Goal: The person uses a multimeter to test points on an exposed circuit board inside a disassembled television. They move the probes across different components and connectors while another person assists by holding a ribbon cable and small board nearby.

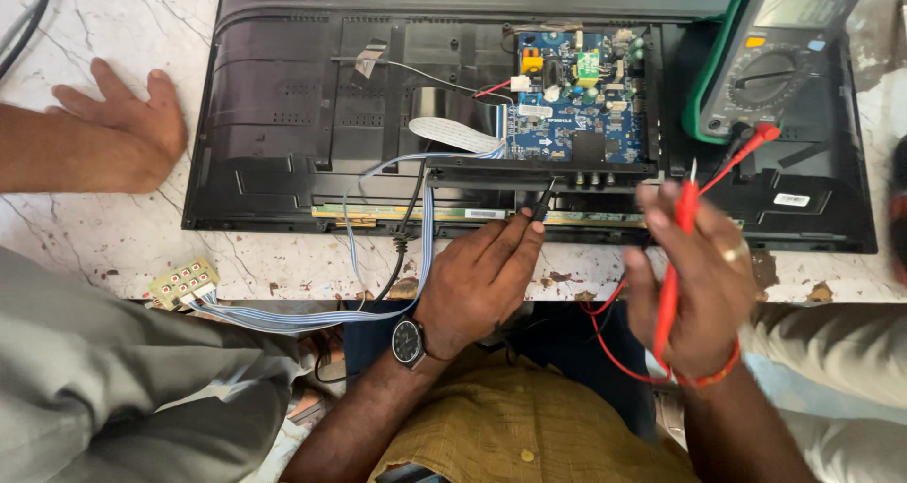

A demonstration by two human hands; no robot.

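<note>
The opened television back panel (283,114) lies flat on the marble worktop (123,247), its blue circuit board (576,95) exposed beside the multimeter (784,58). The left hand (477,280) has its grip clamped on the black probe (543,199), tip at the panel's lower edge. The right hand (694,289) has its grip clamped on the red probe (682,228), held above the worktop edge.

We see a white marble tabletop (142,247), polished, veined and chipped at the edge. On it lies a black moulded-plastic television back panel (283,114), smooth with a dull sheen. The blue circuit board (576,95) looks glossy with lacquer. The red plastic probe (678,256) is smooth, its metal tip bare.
</note>
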